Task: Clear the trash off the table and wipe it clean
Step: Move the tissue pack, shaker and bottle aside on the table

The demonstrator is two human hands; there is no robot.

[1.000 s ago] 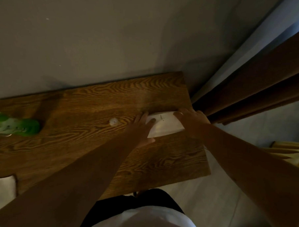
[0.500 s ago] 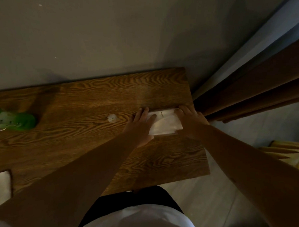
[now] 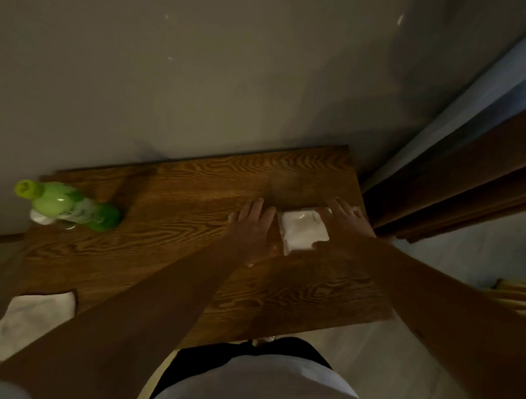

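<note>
So we're standing at the wooden tabletop (image 3: 192, 274) with both hands down flat, working a white folded wipe (image 3: 304, 232) that's lying toward the end nearest the brown curtain (image 3: 467, 190). Our left hand (image 3: 251, 226) is resting palm-down just beside the wipe on the side away from the curtain, fingers straight and together, touching its edge. Our right hand (image 3: 344, 218) is lying on the wipe's curtain-side edge, fingers spread flat, pinning it rather than gripping it. We reckon we're pressing from both sides so the wipe stays folded and squared up, which gives a thicker pad for scrubbing.

There's a small pale bit poking out from under the left hand's fingers, on the side farthest from the wipe; the light is dim, so we can't tell if it's a crumb of trash or something else.

A green spray bottle (image 3: 71, 206) is sitting well away from the wipe, at the far end by the wall, probably parked there so it's out of the wiping path. Another white cloth (image 3: 33, 319) is hanging off the near corner at that same end, well apart from the wipe. Wiping's barely getting going, we'd say.
</note>
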